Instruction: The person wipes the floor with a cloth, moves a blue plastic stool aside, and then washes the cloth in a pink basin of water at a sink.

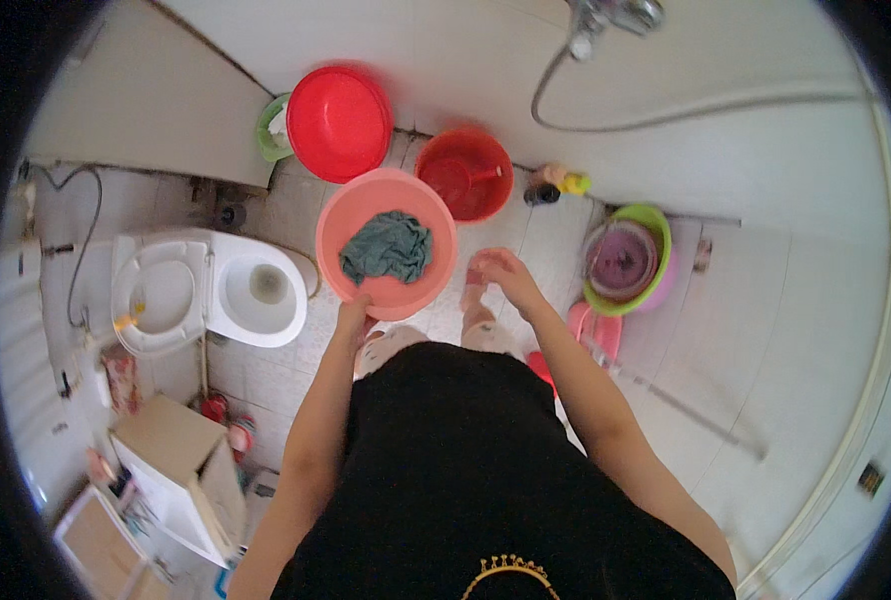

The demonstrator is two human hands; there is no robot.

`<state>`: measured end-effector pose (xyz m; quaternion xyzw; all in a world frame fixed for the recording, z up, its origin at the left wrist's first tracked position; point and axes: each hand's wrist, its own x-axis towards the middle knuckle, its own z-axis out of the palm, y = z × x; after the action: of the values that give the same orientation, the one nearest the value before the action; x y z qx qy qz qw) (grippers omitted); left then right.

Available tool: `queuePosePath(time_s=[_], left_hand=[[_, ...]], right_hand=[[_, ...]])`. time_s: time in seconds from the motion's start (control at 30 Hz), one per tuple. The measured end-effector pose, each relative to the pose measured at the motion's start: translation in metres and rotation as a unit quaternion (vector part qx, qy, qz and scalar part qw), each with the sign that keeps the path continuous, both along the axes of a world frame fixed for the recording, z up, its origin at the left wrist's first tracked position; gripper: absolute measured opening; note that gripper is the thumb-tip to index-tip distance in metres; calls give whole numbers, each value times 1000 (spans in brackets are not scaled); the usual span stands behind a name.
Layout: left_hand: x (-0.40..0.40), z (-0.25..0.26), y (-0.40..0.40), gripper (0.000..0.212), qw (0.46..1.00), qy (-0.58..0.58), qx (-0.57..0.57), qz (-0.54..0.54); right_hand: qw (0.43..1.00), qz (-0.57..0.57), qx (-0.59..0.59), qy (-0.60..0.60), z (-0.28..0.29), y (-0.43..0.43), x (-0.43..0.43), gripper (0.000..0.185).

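Observation:
A pink plastic basin hangs in front of me, gripped at its near rim by my left hand. Inside it lies a crumpled grey-green cloth. My right hand is to the right of the basin, apart from it, with bent fingers and nothing seen in it. Just beyond stands a red bucket with a red dipper in it. A bright red basin is at the far left of the bucket.
A white toilet with its lid up stands at the left. Along the right wall are a green basin holding a purple one, and a pink stool-like object. Bottles sit by the far wall. A shower hose hangs above.

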<state>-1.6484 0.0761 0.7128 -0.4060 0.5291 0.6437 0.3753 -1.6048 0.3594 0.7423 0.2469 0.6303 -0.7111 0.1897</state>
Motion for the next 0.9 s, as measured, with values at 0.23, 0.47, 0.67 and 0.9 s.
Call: queuePosePath(time_s=[0.23,0.47,0.67,0.9], left_hand=[[45,-41,71,19,991,50,-38,114],[60,-83,102,22,991,21,-62,118],[53,-126,108,39,982,17,-59,179],[53,-148,96,40,968,15,-59,244]], right_hand=[[922,-14,-374,-102,13,31,-76,29],[871,195,376,249,-121,46,-98,44],[796,275,524,125,-244,112,-132,39],[657,415,624,84,-337,130,-178,51]])
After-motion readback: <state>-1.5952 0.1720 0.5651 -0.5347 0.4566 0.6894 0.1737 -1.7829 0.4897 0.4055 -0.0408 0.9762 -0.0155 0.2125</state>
